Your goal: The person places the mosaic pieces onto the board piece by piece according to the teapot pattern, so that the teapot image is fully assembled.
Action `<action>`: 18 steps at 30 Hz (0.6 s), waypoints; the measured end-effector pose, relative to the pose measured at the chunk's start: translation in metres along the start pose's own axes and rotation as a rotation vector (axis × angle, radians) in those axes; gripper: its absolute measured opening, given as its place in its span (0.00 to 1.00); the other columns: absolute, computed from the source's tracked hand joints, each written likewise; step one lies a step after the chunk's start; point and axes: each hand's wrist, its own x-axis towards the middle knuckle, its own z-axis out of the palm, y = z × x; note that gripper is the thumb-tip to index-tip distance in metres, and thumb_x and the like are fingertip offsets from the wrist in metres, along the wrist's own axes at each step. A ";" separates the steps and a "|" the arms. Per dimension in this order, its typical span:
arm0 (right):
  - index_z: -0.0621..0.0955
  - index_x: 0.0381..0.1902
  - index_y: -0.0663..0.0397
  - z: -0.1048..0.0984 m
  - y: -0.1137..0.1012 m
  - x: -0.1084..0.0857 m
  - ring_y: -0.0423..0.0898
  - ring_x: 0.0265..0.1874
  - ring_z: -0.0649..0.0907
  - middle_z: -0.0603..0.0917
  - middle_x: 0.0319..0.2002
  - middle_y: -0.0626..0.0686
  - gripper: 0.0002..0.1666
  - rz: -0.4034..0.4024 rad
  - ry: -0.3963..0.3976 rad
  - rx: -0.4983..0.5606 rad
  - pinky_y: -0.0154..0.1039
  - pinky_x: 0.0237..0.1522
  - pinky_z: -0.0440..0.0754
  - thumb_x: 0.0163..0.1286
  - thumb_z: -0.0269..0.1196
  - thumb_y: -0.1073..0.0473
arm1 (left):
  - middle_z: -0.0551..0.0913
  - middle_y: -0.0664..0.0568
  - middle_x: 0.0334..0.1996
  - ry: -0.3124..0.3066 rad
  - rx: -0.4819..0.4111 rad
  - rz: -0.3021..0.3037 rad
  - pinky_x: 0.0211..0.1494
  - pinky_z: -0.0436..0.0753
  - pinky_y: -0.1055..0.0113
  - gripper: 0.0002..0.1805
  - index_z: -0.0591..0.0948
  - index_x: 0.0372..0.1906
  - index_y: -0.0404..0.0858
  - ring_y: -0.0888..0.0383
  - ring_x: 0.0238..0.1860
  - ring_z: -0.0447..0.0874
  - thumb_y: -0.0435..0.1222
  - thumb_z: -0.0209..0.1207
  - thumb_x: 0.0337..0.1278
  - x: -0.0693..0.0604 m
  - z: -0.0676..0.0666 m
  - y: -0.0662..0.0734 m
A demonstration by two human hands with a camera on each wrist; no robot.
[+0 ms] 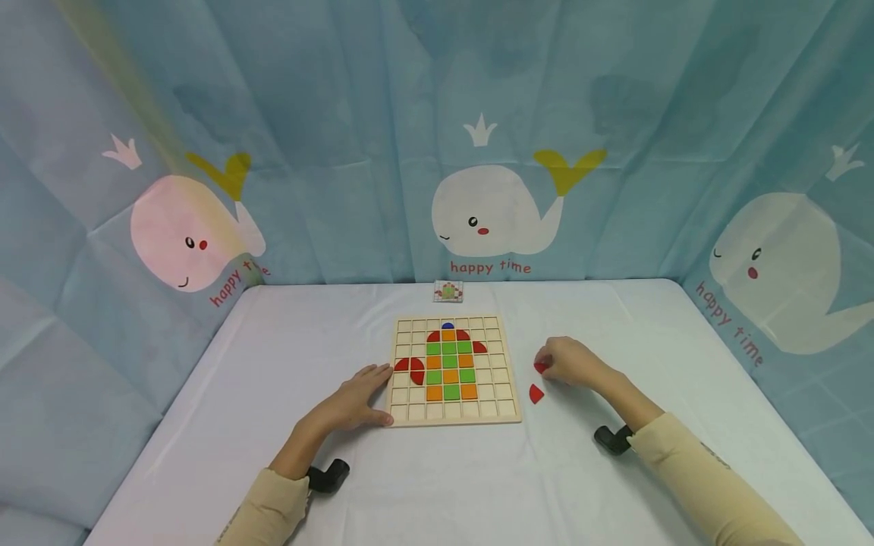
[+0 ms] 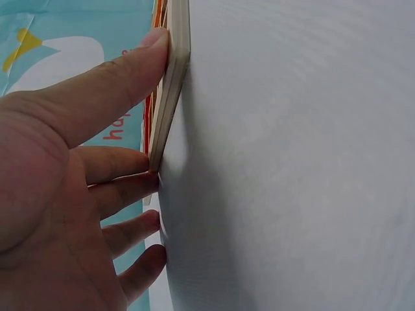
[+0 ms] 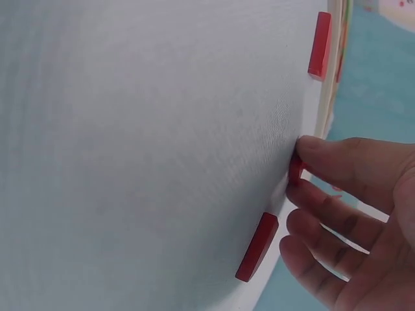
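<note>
A wooden grid board (image 1: 501, 394) lies on the table, bearing green and orange square tiles, red quarter-circle pieces and a blue rounded piece (image 1: 448, 326) near its far edge. My left hand (image 1: 355, 398) is at the board's left side; its thumb and fingertips touch the edge, fingers spread and mostly straight. To the right of the board, my right hand (image 1: 572, 362) pinches a red quarter-circle piece (image 3: 296, 170) between thumb and index finger, at the tabletop. A second red piece (image 1: 536, 393) lies nearer the front, and a third (image 3: 258, 247) shows beside the fingers in the right wrist view.
Behind the board lies a small picture card (image 1: 448, 291) with a coloured pattern. Blue curtains (image 1: 328, 152) printed with whales enclose the white table (image 1: 437, 485) at the back and sides. A dark wrist camera mount sits at each wrist.
</note>
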 end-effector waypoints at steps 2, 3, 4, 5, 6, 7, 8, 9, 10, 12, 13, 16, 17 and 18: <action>0.87 0.40 0.58 0.000 0.000 0.000 0.43 0.33 0.78 0.82 0.34 0.50 0.11 -0.015 0.006 -0.001 0.39 0.39 0.82 0.57 0.70 0.65 | 0.59 0.42 0.76 0.000 -0.002 0.003 0.73 0.55 0.34 0.52 0.61 0.74 0.35 0.39 0.77 0.48 0.44 0.73 0.44 0.000 0.000 -0.001; 0.87 0.39 0.58 0.000 0.000 0.000 0.43 0.32 0.77 0.82 0.34 0.49 0.10 -0.022 0.009 -0.003 0.39 0.39 0.82 0.57 0.70 0.66 | 0.59 0.43 0.76 -0.001 -0.005 0.004 0.73 0.55 0.34 0.52 0.61 0.74 0.35 0.39 0.77 0.48 0.44 0.73 0.44 0.000 0.000 -0.001; 0.87 0.38 0.58 -0.001 0.001 0.000 0.43 0.32 0.77 0.82 0.33 0.49 0.10 -0.028 0.010 -0.007 0.40 0.39 0.82 0.56 0.70 0.66 | 0.59 0.43 0.76 0.000 -0.005 0.006 0.73 0.55 0.35 0.52 0.61 0.74 0.35 0.39 0.77 0.48 0.44 0.73 0.44 0.000 0.000 -0.001; 0.87 0.38 0.58 -0.001 0.001 0.000 0.43 0.32 0.77 0.82 0.33 0.49 0.10 -0.027 0.009 -0.008 0.40 0.39 0.82 0.56 0.70 0.66 | 0.59 0.43 0.76 -0.001 -0.005 0.007 0.73 0.55 0.34 0.52 0.61 0.74 0.35 0.39 0.77 0.48 0.44 0.73 0.44 0.000 0.000 -0.001; 0.87 0.38 0.58 -0.001 0.001 0.000 0.43 0.32 0.77 0.82 0.33 0.49 0.10 -0.027 0.006 -0.008 0.40 0.39 0.82 0.56 0.70 0.66 | 0.59 0.42 0.75 0.000 -0.004 0.008 0.73 0.55 0.35 0.52 0.61 0.74 0.35 0.39 0.77 0.49 0.44 0.73 0.44 0.001 0.000 -0.001; 0.87 0.39 0.58 -0.001 0.001 0.000 0.43 0.32 0.77 0.82 0.34 0.49 0.11 -0.023 0.002 -0.010 0.40 0.39 0.82 0.56 0.71 0.65 | 0.59 0.42 0.75 0.001 -0.003 0.007 0.73 0.55 0.35 0.52 0.61 0.74 0.35 0.39 0.77 0.49 0.44 0.73 0.44 0.001 0.000 -0.001; 0.86 0.39 0.58 -0.001 0.002 0.001 0.43 0.33 0.77 0.83 0.34 0.49 0.11 -0.018 0.000 -0.009 0.40 0.40 0.82 0.56 0.71 0.64 | 0.59 0.42 0.75 0.001 -0.002 0.005 0.73 0.55 0.34 0.51 0.61 0.74 0.36 0.39 0.77 0.49 0.44 0.73 0.44 0.001 0.000 -0.001; 0.86 0.40 0.58 -0.002 0.002 0.001 0.43 0.32 0.77 0.83 0.34 0.49 0.12 -0.010 -0.005 -0.003 0.40 0.39 0.82 0.57 0.71 0.62 | 0.59 0.42 0.75 0.002 -0.001 0.004 0.73 0.55 0.34 0.51 0.61 0.74 0.36 0.39 0.77 0.49 0.44 0.73 0.44 0.001 0.000 -0.001; 0.86 0.40 0.58 -0.002 0.002 0.001 0.43 0.31 0.77 0.84 0.33 0.49 0.13 -0.006 -0.006 0.002 0.39 0.37 0.81 0.57 0.71 0.60 | 0.59 0.42 0.75 0.002 0.000 0.003 0.73 0.55 0.34 0.51 0.61 0.74 0.36 0.39 0.77 0.49 0.44 0.73 0.44 0.001 0.000 -0.001; 0.86 0.41 0.57 -0.003 0.002 0.001 0.42 0.29 0.77 0.84 0.32 0.49 0.14 0.005 -0.007 0.011 0.37 0.34 0.80 0.59 0.71 0.57 | 0.59 0.42 0.75 0.003 0.000 0.001 0.73 0.55 0.34 0.51 0.61 0.74 0.36 0.39 0.77 0.49 0.44 0.73 0.44 0.001 0.000 -0.001; 0.86 0.41 0.56 -0.003 0.002 0.000 0.42 0.29 0.77 0.84 0.32 0.49 0.13 0.008 -0.002 0.016 0.36 0.33 0.79 0.60 0.70 0.57 | 0.59 0.42 0.75 0.003 -0.001 -0.001 0.73 0.55 0.34 0.51 0.61 0.74 0.36 0.39 0.77 0.49 0.44 0.73 0.44 0.001 0.000 -0.001; 0.86 0.40 0.55 -0.004 0.001 -0.001 0.43 0.28 0.76 0.83 0.31 0.49 0.09 -0.012 0.006 0.032 0.35 0.31 0.77 0.61 0.68 0.62 | 0.59 0.42 0.75 0.001 0.001 -0.003 0.73 0.55 0.35 0.51 0.61 0.74 0.36 0.39 0.77 0.49 0.44 0.73 0.44 0.001 0.001 -0.001; 0.87 0.40 0.55 -0.004 0.001 -0.001 0.43 0.29 0.76 0.82 0.31 0.49 0.08 -0.020 0.006 0.033 0.35 0.32 0.77 0.61 0.67 0.64 | 0.59 0.42 0.75 0.001 0.002 -0.004 0.73 0.55 0.35 0.51 0.61 0.74 0.36 0.39 0.77 0.49 0.44 0.73 0.44 0.002 0.001 -0.001; 0.87 0.39 0.55 -0.004 0.000 -0.002 0.43 0.30 0.76 0.82 0.31 0.50 0.09 -0.032 0.006 0.029 0.36 0.33 0.78 0.60 0.67 0.67 | 0.59 0.42 0.75 0.000 0.004 -0.006 0.73 0.55 0.35 0.51 0.61 0.74 0.36 0.39 0.77 0.49 0.44 0.73 0.44 0.002 0.001 -0.002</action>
